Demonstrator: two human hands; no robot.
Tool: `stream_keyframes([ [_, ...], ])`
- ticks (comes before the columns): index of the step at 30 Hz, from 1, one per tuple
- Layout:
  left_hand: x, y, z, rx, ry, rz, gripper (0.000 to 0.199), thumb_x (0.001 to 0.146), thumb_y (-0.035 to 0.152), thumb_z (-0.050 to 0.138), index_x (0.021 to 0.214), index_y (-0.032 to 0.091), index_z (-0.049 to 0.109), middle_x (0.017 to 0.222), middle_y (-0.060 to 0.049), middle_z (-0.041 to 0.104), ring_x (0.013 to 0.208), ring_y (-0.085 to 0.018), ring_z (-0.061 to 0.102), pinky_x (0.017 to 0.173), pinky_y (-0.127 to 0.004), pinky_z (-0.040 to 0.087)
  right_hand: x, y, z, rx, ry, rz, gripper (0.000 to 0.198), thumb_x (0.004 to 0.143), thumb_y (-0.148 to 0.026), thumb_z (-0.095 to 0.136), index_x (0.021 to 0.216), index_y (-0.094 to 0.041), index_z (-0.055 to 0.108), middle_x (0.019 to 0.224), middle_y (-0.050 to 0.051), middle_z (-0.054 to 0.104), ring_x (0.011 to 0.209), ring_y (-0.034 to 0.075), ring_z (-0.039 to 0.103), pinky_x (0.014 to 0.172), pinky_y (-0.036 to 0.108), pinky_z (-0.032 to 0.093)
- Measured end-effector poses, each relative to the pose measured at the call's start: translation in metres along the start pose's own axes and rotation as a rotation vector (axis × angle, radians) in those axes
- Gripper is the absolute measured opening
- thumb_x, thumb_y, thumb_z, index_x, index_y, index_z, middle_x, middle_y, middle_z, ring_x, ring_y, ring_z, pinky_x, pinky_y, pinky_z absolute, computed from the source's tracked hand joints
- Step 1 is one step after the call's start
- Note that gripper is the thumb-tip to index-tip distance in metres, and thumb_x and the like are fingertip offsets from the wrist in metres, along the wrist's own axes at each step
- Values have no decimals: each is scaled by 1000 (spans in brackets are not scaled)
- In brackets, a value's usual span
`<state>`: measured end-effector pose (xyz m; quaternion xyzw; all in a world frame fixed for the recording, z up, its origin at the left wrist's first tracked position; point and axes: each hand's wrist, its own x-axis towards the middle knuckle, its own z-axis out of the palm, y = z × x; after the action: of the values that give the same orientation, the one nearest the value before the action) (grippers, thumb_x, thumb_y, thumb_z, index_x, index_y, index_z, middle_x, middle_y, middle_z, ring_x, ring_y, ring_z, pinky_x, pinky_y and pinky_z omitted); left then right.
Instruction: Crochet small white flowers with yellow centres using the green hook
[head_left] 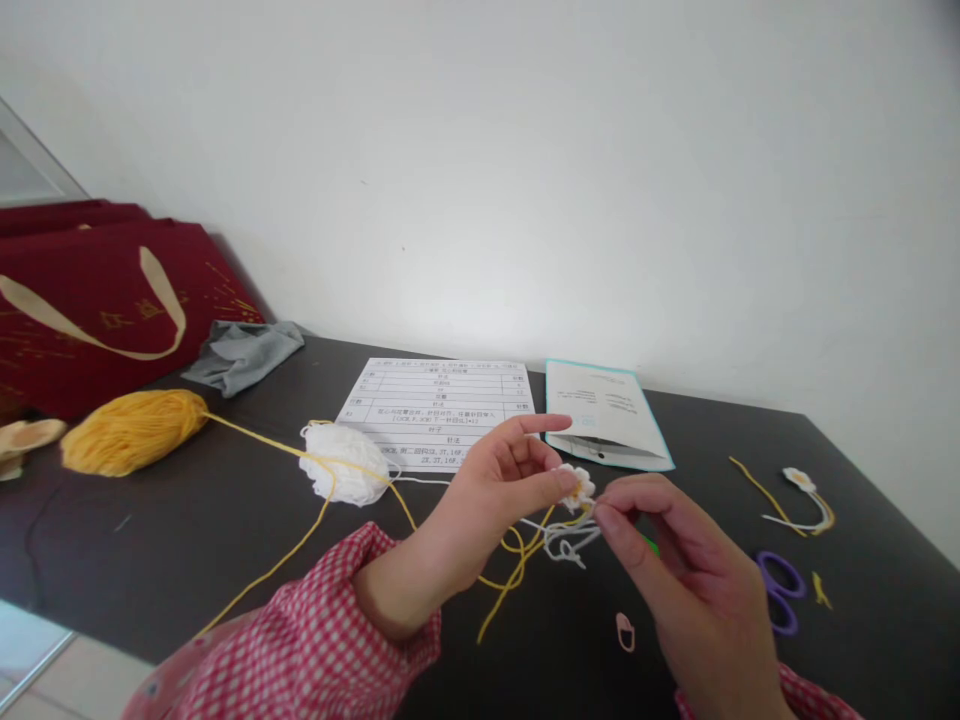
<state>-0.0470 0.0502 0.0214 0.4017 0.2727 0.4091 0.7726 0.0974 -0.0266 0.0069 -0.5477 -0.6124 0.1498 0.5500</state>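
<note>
My left hand (491, 490) pinches a small crocheted flower (577, 487) between thumb and fingers, with one finger stretched out above it. White petals surround the flower's yellow centre. Right beside it, my right hand (686, 575) is closed, thumb and forefinger pinching white yarn at the flower's edge. A bit of something green (651, 545) shows behind the right fingers; its kind is hidden. Loose white yarn tails (568, 547) and yellow yarn strands (514, 575) hang below the flower onto the table.
A yellow yarn skein (135, 432) and a white yarn ball (346, 463) lie left. Behind are a printed sheet (442, 400) and a white packet (604, 410). Purple scissors (784, 620), another flower (799, 480) and a pink stitch marker (625, 632) lie right. Red bags (112, 300) stand far left.
</note>
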Motion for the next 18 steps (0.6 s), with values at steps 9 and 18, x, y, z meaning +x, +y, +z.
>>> stream_keyframes([
  [9, 0, -1, 2, -9, 2, 0, 36, 71, 12, 80, 106, 17, 69, 69, 6, 63, 64, -6, 58, 67, -22, 44, 2, 1, 2, -80, -10, -30, 8, 83, -21, 70, 79, -25, 66, 76, -3, 66, 71, 14, 62, 64, 24, 48],
  [18, 0, -1, 1, -29, -22, -51, 38, 70, 13, 80, 106, 17, 69, 70, 6, 63, 65, -7, 57, 68, -23, 44, -1, 1, -3, -31, 31, 29, 11, 88, -18, 62, 81, -26, 62, 78, -3, 64, 75, 14, 61, 68, 24, 50],
])
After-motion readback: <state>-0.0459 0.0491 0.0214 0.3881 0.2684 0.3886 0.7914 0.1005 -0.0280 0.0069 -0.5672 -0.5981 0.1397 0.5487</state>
